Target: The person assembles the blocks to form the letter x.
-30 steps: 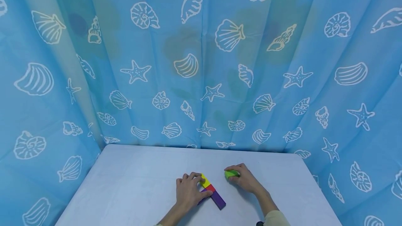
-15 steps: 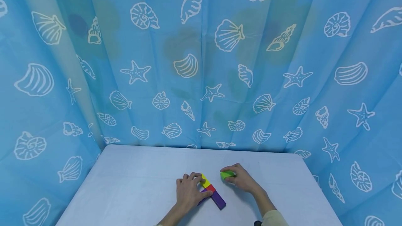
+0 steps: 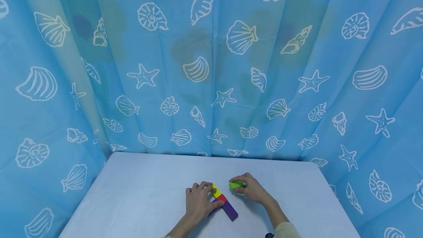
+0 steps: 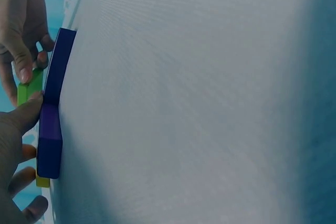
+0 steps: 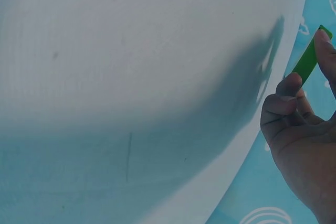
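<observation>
In the head view, a yellow block (image 3: 216,191), a small red block (image 3: 221,198) and a purple block (image 3: 230,211) lie end to end on the white table. A second purple block (image 3: 213,209) angles off to the left, partly hidden under my left hand (image 3: 199,202). That hand holds the row, index finger at the yellow block and thumb near the red one. My right hand (image 3: 253,190) pinches a green block (image 3: 236,185) between thumb and fingers, to the right of the yellow end. In the right wrist view, the green block (image 5: 308,61) appears long and flat.
The white-covered table (image 3: 138,190) spreads out around both hands. Behind it and at its sides hangs a blue curtain (image 3: 185,94) printed with white shells and starfish.
My right hand has moved left with the green block, closer to the yellow block. The left hand and the row of blocks have stayed in place.
</observation>
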Tool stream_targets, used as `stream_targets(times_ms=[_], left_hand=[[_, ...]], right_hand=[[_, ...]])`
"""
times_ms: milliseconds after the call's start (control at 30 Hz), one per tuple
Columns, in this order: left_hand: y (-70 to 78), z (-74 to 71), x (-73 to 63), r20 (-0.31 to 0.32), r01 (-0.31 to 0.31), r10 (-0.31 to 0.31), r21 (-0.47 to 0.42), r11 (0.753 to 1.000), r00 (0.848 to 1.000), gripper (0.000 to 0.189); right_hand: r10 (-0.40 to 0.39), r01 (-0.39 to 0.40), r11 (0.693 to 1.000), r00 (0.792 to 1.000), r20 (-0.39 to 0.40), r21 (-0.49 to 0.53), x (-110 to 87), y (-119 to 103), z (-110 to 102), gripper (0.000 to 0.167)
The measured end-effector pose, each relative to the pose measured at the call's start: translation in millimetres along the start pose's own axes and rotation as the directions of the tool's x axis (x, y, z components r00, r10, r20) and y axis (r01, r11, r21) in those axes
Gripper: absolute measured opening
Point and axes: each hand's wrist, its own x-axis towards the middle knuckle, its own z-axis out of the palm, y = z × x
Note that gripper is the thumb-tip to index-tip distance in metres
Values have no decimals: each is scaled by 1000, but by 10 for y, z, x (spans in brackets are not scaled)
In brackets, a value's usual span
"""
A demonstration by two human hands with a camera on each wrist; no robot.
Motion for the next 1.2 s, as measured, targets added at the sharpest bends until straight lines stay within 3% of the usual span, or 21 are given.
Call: stream_targets(times_ms=[833,1200], left_hand=[[2,31,4,-2,14,-14,-4,1000,1000,57],[11,4,-2,9,17,-17,-10,1000,1000,56]], right_hand=[[-37,36,999,999,34,16,8,-44,33,30],[-10,9,1000,999,54,12,10,-72,82,30]])
